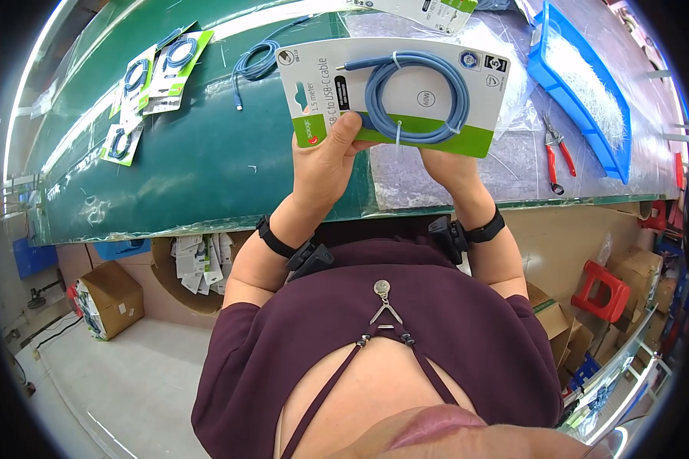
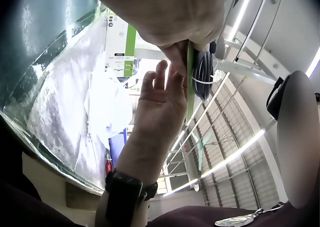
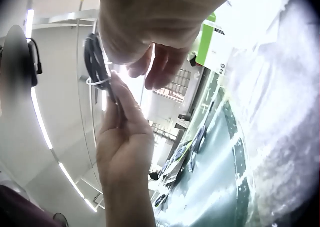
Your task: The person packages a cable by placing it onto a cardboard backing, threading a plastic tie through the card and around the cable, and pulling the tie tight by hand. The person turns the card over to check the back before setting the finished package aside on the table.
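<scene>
A retail card (image 1: 478, 126), white with a green lower band, is held up over the table and faces the head camera. A coiled blue USB-C cable (image 1: 373, 96) lies against its front, bound with white ties. My left hand (image 1: 321, 168) grips the lower left of the card, thumb on the front and fingers behind. Behind the lower right edge is my right hand (image 1: 452, 170), its fingers hidden in the head view. From the left wrist, the right hand (image 2: 162, 104) shows loosely bent fingers close to the card's back.
Several carded cables (image 1: 168, 69) lie at the left of the green table (image 1: 199, 168), with a loose blue cable (image 1: 256, 65) nearer the middle. Red-handled cutters (image 1: 553, 157) lie at right beside a blue tray (image 1: 540, 53) of white ties. Another card (image 1: 421, 11) lies at the back.
</scene>
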Action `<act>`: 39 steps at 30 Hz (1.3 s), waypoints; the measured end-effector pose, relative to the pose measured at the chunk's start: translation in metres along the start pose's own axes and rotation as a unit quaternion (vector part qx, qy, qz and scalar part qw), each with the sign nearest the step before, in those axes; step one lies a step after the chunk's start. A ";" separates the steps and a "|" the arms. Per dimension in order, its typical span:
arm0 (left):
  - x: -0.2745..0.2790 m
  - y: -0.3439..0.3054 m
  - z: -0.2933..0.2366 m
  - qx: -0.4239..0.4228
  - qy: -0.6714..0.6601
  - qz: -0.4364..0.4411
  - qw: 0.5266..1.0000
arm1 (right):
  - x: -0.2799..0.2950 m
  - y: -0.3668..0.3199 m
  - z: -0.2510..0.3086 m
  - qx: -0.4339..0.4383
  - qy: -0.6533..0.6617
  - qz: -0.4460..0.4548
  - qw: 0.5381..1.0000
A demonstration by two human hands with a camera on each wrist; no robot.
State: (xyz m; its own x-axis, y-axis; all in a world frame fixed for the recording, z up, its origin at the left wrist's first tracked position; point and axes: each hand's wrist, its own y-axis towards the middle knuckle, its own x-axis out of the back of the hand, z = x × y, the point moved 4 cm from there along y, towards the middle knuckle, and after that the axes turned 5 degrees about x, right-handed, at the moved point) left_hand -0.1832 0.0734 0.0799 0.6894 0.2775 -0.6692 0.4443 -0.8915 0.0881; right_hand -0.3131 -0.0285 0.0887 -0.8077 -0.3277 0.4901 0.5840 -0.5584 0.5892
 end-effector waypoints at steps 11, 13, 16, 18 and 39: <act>0.004 0.001 -0.015 -0.010 0.041 0.020 0.999 | -0.015 -0.016 -0.031 -0.002 0.046 -0.008 0.999; 0.007 0.004 -0.012 0.002 0.085 0.004 0.996 | -0.011 -0.013 -0.026 0.016 0.038 0.015 0.999; 0.009 0.004 0.003 0.018 0.035 0.010 0.999 | -0.009 -0.009 -0.016 -0.001 0.049 0.004 0.999; 0.008 0.005 0.006 0.031 0.019 0.012 0.999 | -0.010 -0.004 -0.009 -0.040 0.089 -0.017 0.995; 0.012 0.000 0.012 0.147 -0.117 0.082 0.979 | -0.023 0.005 -0.017 0.164 -0.016 -0.045 0.985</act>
State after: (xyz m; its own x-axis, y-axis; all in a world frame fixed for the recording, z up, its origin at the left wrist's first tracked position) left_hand -0.1820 0.0719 0.0631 0.5727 0.0627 -0.8174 0.1306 -0.9913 0.0155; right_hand -0.2927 -0.0366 0.0695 -0.8580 -0.2611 0.4423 0.5082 -0.3061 0.8050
